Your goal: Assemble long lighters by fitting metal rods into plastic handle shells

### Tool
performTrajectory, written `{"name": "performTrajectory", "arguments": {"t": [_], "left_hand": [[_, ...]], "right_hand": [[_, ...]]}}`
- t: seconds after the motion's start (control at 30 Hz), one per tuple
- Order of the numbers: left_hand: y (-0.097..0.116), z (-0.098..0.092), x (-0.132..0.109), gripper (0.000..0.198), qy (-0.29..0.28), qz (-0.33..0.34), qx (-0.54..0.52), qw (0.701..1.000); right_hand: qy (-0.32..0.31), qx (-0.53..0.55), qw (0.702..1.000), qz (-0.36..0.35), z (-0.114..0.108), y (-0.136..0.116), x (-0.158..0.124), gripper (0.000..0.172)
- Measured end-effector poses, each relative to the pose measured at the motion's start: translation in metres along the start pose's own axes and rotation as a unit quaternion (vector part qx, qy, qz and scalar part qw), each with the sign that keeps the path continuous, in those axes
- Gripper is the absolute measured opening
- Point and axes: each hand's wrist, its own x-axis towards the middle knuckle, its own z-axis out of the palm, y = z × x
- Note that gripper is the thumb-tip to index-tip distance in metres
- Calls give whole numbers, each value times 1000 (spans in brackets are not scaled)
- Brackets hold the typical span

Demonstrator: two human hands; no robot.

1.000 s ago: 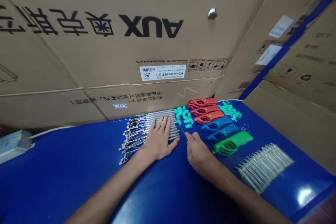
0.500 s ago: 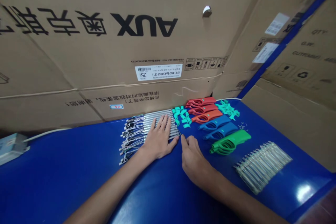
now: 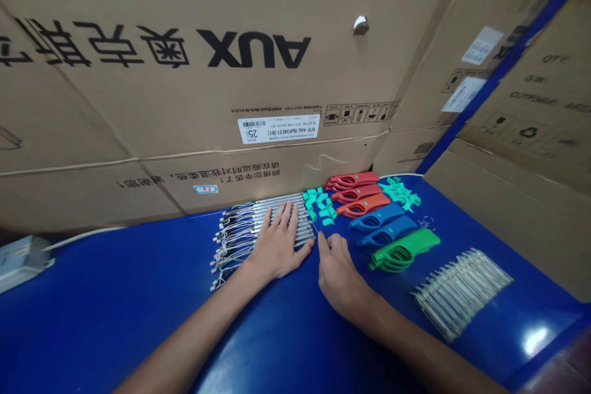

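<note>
I'm resting my open left hand [image 3: 277, 246] flat on the wired metal rods [image 3: 279, 202], while I'm curling my right hand [image 3: 339, 271] nearly shut, hold unclear, blue plastic lighter casings [image 3: 376, 228] at two o'clock, a cardboard carton [image 3: 184, 92] at twelve.

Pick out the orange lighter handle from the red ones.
The orange handle is third down in the row, directly below the two red handles and above the blue handles. Its brighter orange sets it apart from the deeper red.

The left hand [image 3: 277, 246] lies flat on a row of wired metal tubes [image 3: 281, 204] on the blue tabletop [image 3: 115, 283]; the right hand [image 3: 339, 274] sits just beside it, near teal plastic clips [image 3: 318, 203].
</note>
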Motion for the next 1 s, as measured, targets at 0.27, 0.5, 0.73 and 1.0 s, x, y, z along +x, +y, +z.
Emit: {"name": "performTrajectory", "arguments": {"t": [0.27,0.5,0.73,1.0], "left_hand": [[5,-7,-4,61,121,39,15,992],[6,-3,-4,56,129,46,4,991],[3,-3,-5,58,106,34,1,994],[0,-5,-4,71,48,-5,11,999]], "right_hand": [[12,10,1000,-9,1,1,0,59],[7,11,1000,-9,3,0,-2,59],[15,-6,1000,-7,0,-3,1,58],[27,-27,999,-7,2,-2,11,62]]}}
